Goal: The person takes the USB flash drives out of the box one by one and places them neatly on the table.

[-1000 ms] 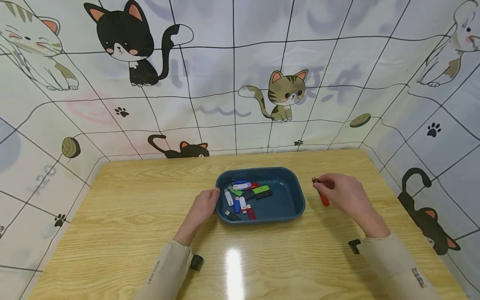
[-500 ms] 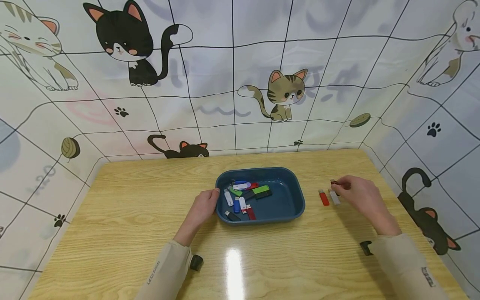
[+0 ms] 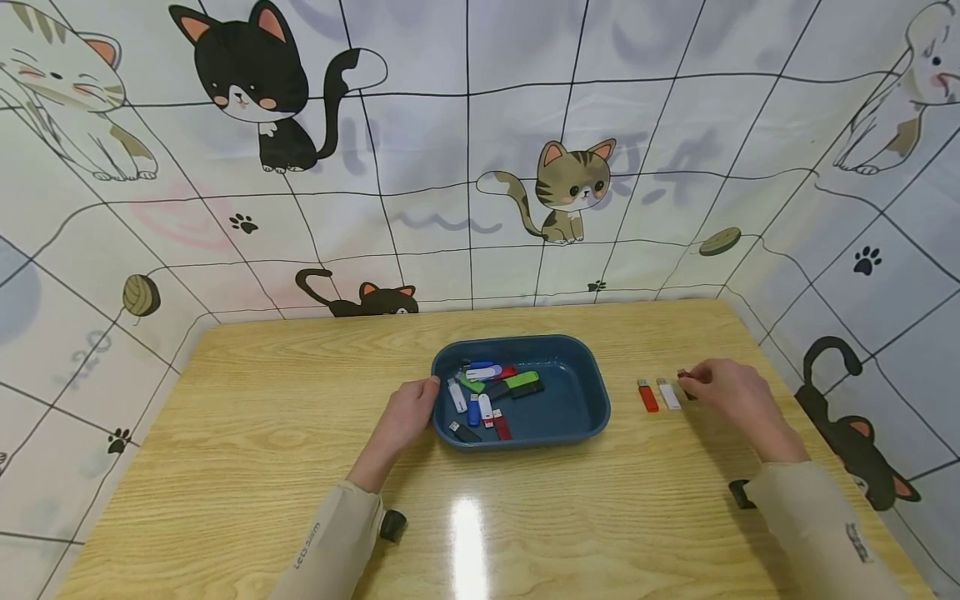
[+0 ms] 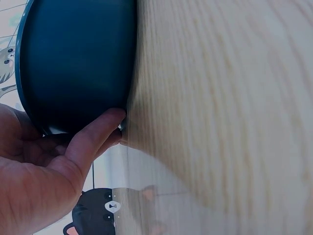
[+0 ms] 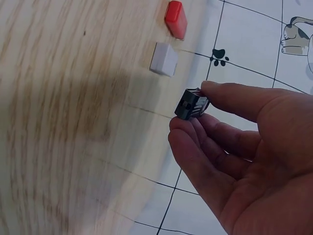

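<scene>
My left hand (image 3: 408, 412) holds the left end of a blue plastic tray (image 3: 566, 429), thumb at the rim; the left wrist view shows the fingers (image 4: 95, 132) against its outer wall. My right hand (image 3: 731, 400) pinches a dark USB flash drive (image 5: 191, 104) with a bit of red, between thumb and fingertips, close over the table on the right. To its left, a red USB flash drive (image 3: 648, 396) and a white USB flash drive (image 3: 669, 394) lie side by side on the wood. Part of the pinched drive is hidden by the fingers in the head view.
Several more USB flash drives lie mixed in the tray's left half, among them a green and black one (image 3: 522, 379) and a blue one (image 3: 474, 410). The wooden table (image 3: 300, 375) ends at a cat-print cloth (image 3: 420, 225) behind and at both sides.
My right hand has moved right with the drive, from over the red drive, past the white one, and lower beside it. Both lying drives are now uncovered. The left hand stays at the tray.
</scene>
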The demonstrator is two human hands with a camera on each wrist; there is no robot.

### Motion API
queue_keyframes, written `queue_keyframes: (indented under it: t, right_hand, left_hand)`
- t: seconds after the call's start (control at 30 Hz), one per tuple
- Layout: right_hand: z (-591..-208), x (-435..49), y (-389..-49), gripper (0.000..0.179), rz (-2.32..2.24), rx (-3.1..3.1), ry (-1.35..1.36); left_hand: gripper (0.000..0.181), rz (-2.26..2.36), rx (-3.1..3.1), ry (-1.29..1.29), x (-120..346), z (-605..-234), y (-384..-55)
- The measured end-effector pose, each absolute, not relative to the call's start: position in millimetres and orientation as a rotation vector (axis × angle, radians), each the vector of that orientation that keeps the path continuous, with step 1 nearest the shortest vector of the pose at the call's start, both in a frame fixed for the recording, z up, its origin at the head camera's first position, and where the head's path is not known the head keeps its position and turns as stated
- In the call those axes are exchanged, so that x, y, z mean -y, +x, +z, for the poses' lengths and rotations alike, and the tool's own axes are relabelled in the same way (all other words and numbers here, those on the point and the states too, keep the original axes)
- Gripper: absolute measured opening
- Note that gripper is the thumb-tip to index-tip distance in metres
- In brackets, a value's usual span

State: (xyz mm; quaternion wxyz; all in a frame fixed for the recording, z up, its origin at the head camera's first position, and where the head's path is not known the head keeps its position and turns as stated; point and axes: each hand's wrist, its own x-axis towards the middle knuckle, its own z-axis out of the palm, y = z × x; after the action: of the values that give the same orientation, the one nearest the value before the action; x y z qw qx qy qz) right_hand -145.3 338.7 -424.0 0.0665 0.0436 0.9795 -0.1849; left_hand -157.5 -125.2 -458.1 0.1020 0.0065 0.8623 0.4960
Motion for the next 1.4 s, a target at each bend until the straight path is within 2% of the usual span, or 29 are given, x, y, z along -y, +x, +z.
queue_keyframes:
  t: [0.57,1.4]
  right_hand:
    - [-435,-346,-150,0.029,-0.505,-2.885,0.120]
    - [-424,-341,-144,0.038,-0.543,-2.899,0.156]
  left_hand:
    - [0.046,1.464,-2.546,0.044,127,-457,-157]
    - [0.045,1.455,-2.543,0.032,126,-457,-158]
